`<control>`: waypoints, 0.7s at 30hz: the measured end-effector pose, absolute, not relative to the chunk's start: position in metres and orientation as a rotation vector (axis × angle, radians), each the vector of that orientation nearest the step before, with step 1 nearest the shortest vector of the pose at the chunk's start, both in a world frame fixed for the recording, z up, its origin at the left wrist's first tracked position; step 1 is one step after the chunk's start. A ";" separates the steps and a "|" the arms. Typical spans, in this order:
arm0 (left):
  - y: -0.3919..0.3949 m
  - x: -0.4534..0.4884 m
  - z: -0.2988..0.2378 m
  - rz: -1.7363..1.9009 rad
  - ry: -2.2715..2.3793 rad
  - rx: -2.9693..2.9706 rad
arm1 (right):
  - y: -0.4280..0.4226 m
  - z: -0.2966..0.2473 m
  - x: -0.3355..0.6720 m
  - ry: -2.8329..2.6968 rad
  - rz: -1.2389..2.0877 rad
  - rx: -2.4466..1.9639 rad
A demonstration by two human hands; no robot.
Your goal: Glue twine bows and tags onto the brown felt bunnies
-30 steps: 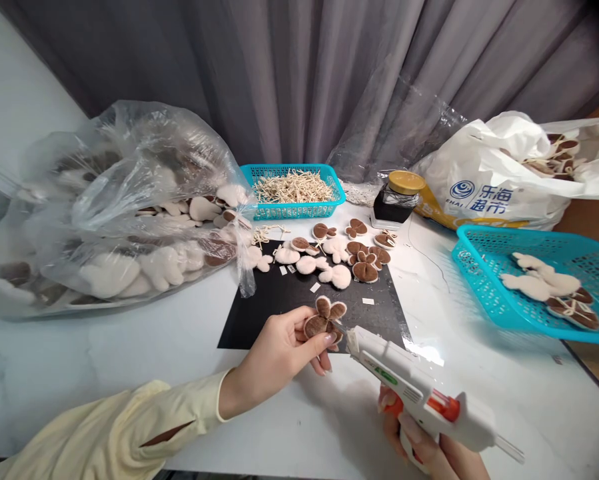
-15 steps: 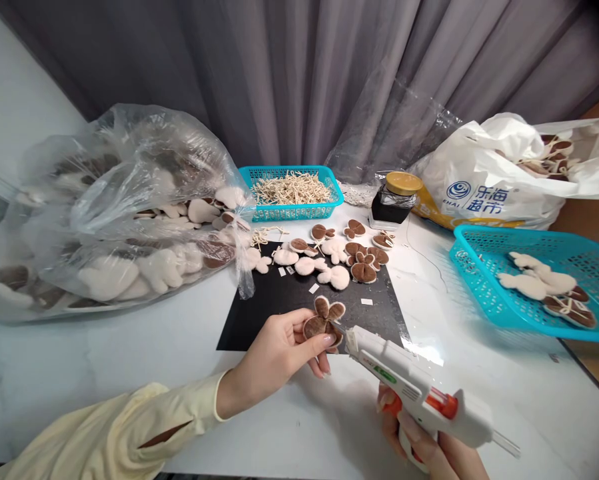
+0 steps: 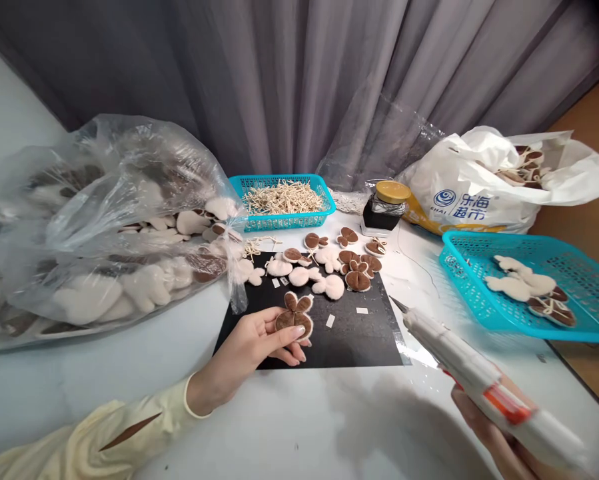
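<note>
The fingers of the left hand are closed in a pinch, thumb across the front of a brown bunny shape with pale edging, held up, ears on top, over the near left part of the black mat. The right hand is wrapped around a white glue gun; I can see its fingers only in part. Half a second ago the gun's nozzle was right at the bunny shape; now it has swung away to the right, well apart from it, and the body looks turned. The left hand keeps its pinch.

From where I stand, the far turquoise basket holds a heap of cream knotted cords. The right turquoise basket has cream and brown pieces lying in it. On the left, a clear plastic bag bulges with more of them, and brown ones show in the mouth of the white shopping bag. Dark contents fill a gold-lidded jar.

Other bunny shapes crowd the mat's far edge, some past it. The nozzle points over white tabletop between the mat's right edge and the right basket; more tabletop runs along the mat's near edge.
</note>
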State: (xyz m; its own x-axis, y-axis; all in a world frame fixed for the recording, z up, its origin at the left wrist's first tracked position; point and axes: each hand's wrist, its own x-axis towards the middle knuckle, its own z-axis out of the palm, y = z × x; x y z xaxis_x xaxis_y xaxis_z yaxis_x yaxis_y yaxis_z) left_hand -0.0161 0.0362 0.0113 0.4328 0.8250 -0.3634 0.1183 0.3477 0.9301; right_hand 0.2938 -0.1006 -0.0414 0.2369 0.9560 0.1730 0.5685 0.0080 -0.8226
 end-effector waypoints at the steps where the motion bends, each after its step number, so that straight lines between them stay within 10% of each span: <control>1: 0.039 -0.016 0.009 0.591 1.041 1.129 | -0.097 -0.043 0.298 -1.516 0.532 -1.677; 7: 0.046 -0.015 0.004 0.577 0.996 1.089 | -0.060 -0.047 0.311 -2.394 -0.179 -1.572; 21: 0.037 -0.022 -0.006 0.648 0.927 1.130 | 0.059 0.038 0.250 -2.572 -0.012 -1.247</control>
